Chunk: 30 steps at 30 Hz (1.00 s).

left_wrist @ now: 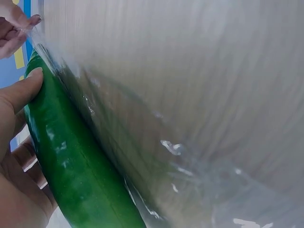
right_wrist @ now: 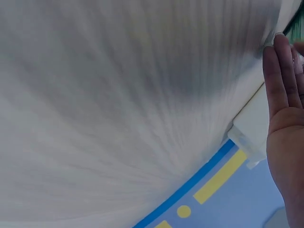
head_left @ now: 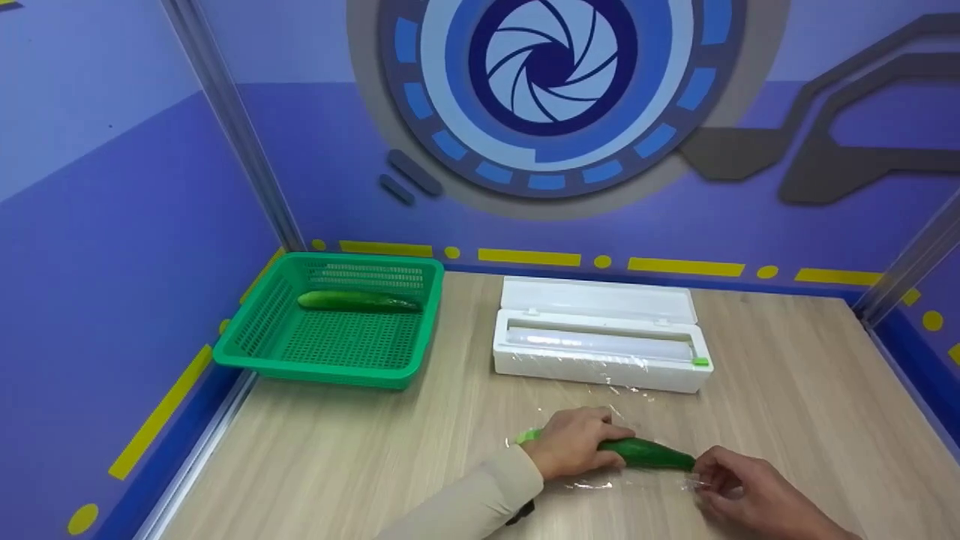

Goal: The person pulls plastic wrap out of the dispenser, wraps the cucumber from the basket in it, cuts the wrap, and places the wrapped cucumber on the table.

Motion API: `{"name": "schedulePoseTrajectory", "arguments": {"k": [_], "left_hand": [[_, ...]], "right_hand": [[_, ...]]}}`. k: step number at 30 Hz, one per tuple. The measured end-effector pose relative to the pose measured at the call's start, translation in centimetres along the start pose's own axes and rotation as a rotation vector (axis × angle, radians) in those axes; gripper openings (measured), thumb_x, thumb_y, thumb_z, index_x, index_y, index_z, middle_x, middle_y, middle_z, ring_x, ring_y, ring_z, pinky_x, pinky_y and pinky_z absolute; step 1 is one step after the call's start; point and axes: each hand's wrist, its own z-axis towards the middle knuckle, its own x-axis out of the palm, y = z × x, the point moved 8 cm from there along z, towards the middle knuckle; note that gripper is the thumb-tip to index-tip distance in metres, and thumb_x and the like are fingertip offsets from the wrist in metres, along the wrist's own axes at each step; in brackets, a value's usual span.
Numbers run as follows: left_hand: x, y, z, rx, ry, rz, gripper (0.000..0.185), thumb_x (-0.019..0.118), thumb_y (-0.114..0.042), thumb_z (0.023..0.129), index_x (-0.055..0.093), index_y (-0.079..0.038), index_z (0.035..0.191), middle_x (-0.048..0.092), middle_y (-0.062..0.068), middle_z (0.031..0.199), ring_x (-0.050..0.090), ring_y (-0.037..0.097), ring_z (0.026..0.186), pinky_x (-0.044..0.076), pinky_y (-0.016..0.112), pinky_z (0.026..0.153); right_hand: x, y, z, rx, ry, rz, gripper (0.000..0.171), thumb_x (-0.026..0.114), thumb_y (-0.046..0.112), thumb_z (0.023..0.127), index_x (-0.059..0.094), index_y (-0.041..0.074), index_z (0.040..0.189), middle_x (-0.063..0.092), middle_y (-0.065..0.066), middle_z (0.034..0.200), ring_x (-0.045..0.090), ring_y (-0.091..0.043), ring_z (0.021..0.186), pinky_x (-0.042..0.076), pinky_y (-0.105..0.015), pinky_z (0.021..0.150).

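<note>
In front of the person, a green cucumber (head_left: 649,453) lies on the table with clear cling film (left_wrist: 199,175) spread around it. The left hand (head_left: 574,442) grips the cucumber over its middle, thumb along the near side and fingers over the far side. At the cucumber's right tip, the right hand (head_left: 742,484) pinches the film's edge between thumb and fingers, as the left wrist view also shows. The film runs back toward a white cling film box (head_left: 600,369), whose lid is up and whose roll (head_left: 592,343) lies inside.
A green plastic basket (head_left: 337,373) at the back left holds another cucumber (head_left: 352,301) that looks wrapped. The wooden table (head_left: 322,457) meets blue printed walls (head_left: 315,165) at the back and both sides. A small green tab (head_left: 700,361) sits at the box's right end.
</note>
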Motion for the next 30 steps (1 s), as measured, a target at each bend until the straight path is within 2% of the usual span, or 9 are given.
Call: {"name": "schedulePoseTrajectory", "arguments": {"k": [2,5,10,16,23,30], "left_hand": [[0.0,0.0,0.0,0.0,0.004,-0.001,0.046,0.076,-0.047,0.097,0.071,-0.032,0.141,0.062,-0.011,0.099,0.041,-0.001,0.075,0.031,0.014,0.06],[-0.2,-0.1,0.0,0.008,0.001,0.002,0.046,0.077,-0.047,0.097,0.072,-0.031,0.14,0.061,-0.011,0.097,0.041,-0.001,0.074,0.031,0.014,0.06],[-0.2,-0.2,0.0,0.015,0.024,-0.009,0.045,0.078,-0.043,0.097,0.073,-0.03,0.139,0.064,-0.011,0.1,0.044,-0.001,0.077,0.032,0.014,0.062],[-0.1,0.0,0.0,0.013,0.051,-0.018,0.043,0.077,-0.042,0.098,0.072,-0.032,0.14,0.06,-0.012,0.096,0.043,0.0,0.077,0.032,0.014,0.062],[-0.1,-0.1,0.2,0.02,0.048,-0.01,0.044,0.077,-0.042,0.098,0.072,-0.032,0.14,0.06,-0.011,0.094,0.042,0.0,0.074,0.032,0.015,0.059],[0.1,-0.1,0.2,0.009,0.045,-0.005,0.044,0.077,-0.043,0.098,0.071,-0.033,0.141,0.058,-0.011,0.094,0.041,0.001,0.073,0.03,0.015,0.058]], "right_hand": [[0.0,0.3,0.0,-0.056,-0.027,-0.019,0.02,0.082,0.011,0.094,0.069,0.011,0.11,0.069,0.005,0.098,0.063,-0.006,0.085,0.055,-0.025,0.072],[-0.3,1.1,0.0,-0.155,-0.114,-0.087,0.015,0.083,0.009,0.092,0.076,0.016,0.103,0.069,0.008,0.094,0.063,-0.004,0.083,0.055,-0.023,0.072],[-1.1,1.6,-0.3,-0.226,-0.206,-0.149,0.018,0.083,0.002,0.089,0.082,0.019,0.096,0.069,0.012,0.09,0.062,-0.003,0.08,0.052,-0.019,0.072],[-2.2,2.2,-0.1,-0.261,-0.261,-0.21,0.024,0.085,-0.003,0.085,0.081,0.02,0.092,0.068,0.012,0.088,0.06,-0.002,0.077,0.05,-0.018,0.068],[-3.5,1.8,0.9,-0.212,-0.308,-0.283,0.032,0.085,-0.008,0.082,0.08,0.023,0.087,0.065,0.018,0.086,0.058,0.0,0.076,0.05,-0.018,0.067],[-3.7,1.0,1.9,-0.223,-0.332,-0.303,0.03,0.086,-0.004,0.083,0.08,0.025,0.087,0.068,0.012,0.084,0.06,0.0,0.077,0.049,-0.017,0.069]]}}
